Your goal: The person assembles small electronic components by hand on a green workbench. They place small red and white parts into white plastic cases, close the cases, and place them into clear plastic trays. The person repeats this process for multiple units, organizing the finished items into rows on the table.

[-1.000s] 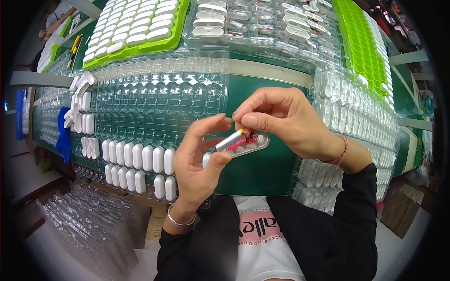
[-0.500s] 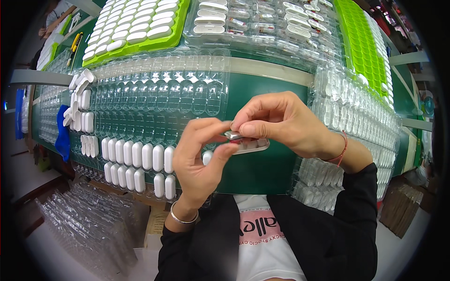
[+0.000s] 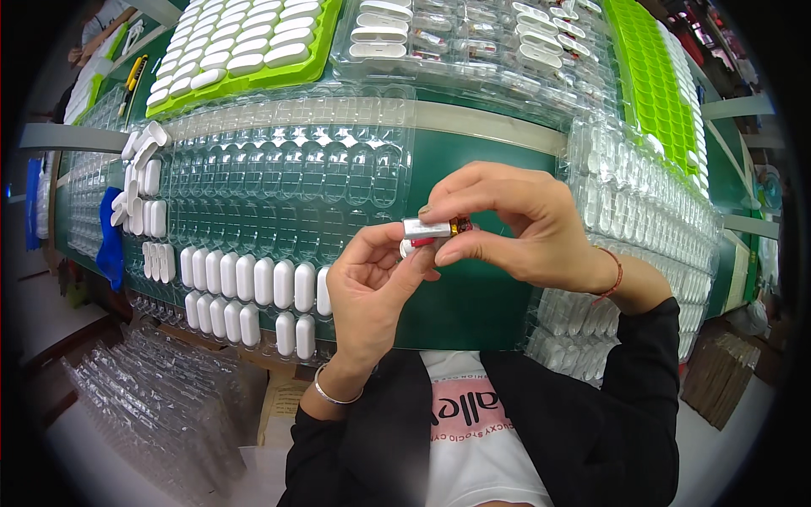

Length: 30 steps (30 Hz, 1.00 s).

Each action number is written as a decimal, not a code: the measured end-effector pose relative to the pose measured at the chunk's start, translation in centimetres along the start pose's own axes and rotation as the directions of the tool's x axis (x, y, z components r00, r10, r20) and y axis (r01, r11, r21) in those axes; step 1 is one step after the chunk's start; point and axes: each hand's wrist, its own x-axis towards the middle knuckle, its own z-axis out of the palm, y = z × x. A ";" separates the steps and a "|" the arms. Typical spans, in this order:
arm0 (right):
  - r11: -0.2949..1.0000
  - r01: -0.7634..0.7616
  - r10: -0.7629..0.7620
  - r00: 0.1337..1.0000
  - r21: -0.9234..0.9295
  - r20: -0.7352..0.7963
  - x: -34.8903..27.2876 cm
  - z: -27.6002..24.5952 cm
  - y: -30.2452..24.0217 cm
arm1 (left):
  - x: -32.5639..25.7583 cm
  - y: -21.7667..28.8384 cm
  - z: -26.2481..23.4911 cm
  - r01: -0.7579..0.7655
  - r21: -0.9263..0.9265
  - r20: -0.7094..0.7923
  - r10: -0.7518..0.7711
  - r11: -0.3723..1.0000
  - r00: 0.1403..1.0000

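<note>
Above the green tabletop, my two hands meet around a small silver battery point(image 3: 427, 228) with an amber and red circuit piece point(image 3: 460, 225) at its right end. My right hand point(image 3: 515, 221) pinches the battery from above and below, between fingertips and thumb. Closed below and to the left, my left hand point(image 3: 372, 279) touches the battery's left end. Between its thumb and fingers a bit of a white part point(image 3: 407, 248) shows, with something red beside it; the rest is hidden by the fingers.
White oval cases point(image 3: 264, 280) stand in rows in a clear tray point(image 3: 279, 182) at left. Green trays point(image 3: 325, 51) hold more cases. Another clear tray point(image 3: 473, 80) carries open cases and parts. Stacked clear trays point(image 3: 625, 245) lie at right; a blue object point(image 3: 110, 241) hangs at left.
The battery has turned so its side and circuit end show. The long white case seen under my fingers before is mostly out of sight. My left hand has shifted slightly right.
</note>
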 end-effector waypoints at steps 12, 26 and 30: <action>0.966 0.169 -0.179 0.983 -0.197 -0.035 -0.4 0.1 0.2 | -0.4 0.5 -0.2 -0.265 0.310 -0.023 0.285 0.913 0.958; 0.972 0.191 -0.199 0.979 -0.137 -0.045 -0.6 0.3 0.9 | 0.0 0.3 -0.6 -0.333 0.298 0.037 0.338 0.895 0.940; 0.984 0.155 -0.162 0.982 -0.083 -0.094 -0.8 0.7 1.0 | 0.0 0.3 -0.5 -0.340 0.289 0.030 0.347 0.895 0.937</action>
